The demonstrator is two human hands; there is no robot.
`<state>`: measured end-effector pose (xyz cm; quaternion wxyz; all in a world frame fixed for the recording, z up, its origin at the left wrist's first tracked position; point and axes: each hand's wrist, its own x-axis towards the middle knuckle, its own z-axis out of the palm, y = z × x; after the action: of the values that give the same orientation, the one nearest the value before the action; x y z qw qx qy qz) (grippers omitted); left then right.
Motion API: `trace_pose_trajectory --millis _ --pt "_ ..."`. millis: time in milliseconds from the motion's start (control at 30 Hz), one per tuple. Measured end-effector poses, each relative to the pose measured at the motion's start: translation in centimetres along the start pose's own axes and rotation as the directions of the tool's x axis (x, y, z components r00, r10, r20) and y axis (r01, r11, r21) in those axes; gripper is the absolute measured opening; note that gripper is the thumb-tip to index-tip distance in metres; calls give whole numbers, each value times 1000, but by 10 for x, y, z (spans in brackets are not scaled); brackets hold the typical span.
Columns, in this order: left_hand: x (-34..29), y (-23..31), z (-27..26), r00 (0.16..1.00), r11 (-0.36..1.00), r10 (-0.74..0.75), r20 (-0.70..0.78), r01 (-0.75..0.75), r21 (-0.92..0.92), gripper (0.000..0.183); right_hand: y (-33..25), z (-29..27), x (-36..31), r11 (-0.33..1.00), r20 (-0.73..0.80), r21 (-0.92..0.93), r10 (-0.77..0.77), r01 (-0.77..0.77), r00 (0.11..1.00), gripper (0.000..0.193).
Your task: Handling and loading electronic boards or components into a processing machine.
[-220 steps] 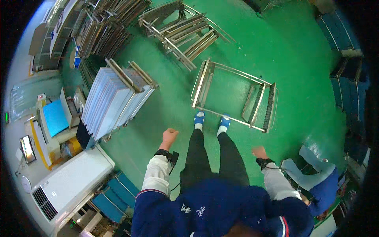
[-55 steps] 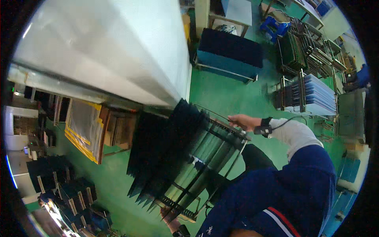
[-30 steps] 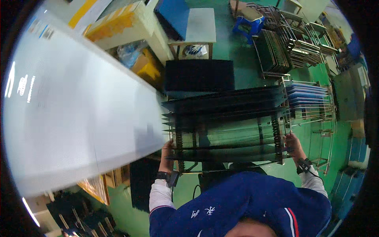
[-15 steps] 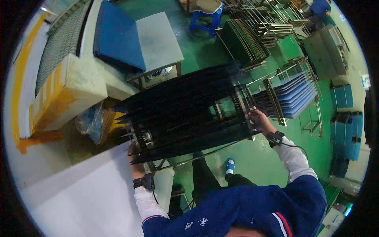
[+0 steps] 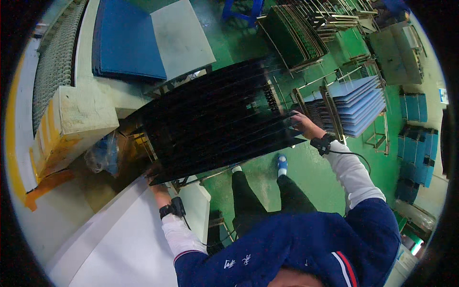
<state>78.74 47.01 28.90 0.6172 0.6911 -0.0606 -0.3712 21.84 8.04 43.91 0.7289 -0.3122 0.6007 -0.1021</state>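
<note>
I hold a metal rack (image 5: pixel 217 124) packed with several dark flat panels, lifted in front of my body above the green floor. My left hand (image 5: pixel 154 173) grips the rack's lower left end, mostly hidden under the panels. My right hand (image 5: pixel 302 123) grips the rack's right end frame. Each wrist wears a black band with a cable.
A table (image 5: pixel 181 40) with a stack of blue sheets (image 5: pixel 125 43) stands ahead. A white machine housing (image 5: pixel 114 239) is at lower left. A rack of blue panels (image 5: pixel 356 105) stands right, a rack of green boards (image 5: pixel 294 36) farther back, and blue crates (image 5: pixel 413 138) at far right.
Over the frames I picked up the loaded rack with both hands and turned with it. Since half a second ago the view has swung slightly; the rack stays held.
</note>
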Motion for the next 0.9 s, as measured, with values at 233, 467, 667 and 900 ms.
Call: trace_pose_trajectory --millis 233,467,667,900 --pt "-140 77 93 910 987 -145 -388 104 -124 37 7 -40 35 998 177 -66 22 -11 984 53" --pt "-245 105 234 720 993 -114 -684 71 -91 58 -22 -103 31 918 420 -380 63 113 906 52" --pt "-308 111 341 703 999 23 -711 19 51 51 -114 -160 62 684 520 -547 -174 482 836 39" --pt "-326 123 410 732 986 144 -666 -48 161 54 -240 -38 42 135 755 -391 -518 911 401 27"
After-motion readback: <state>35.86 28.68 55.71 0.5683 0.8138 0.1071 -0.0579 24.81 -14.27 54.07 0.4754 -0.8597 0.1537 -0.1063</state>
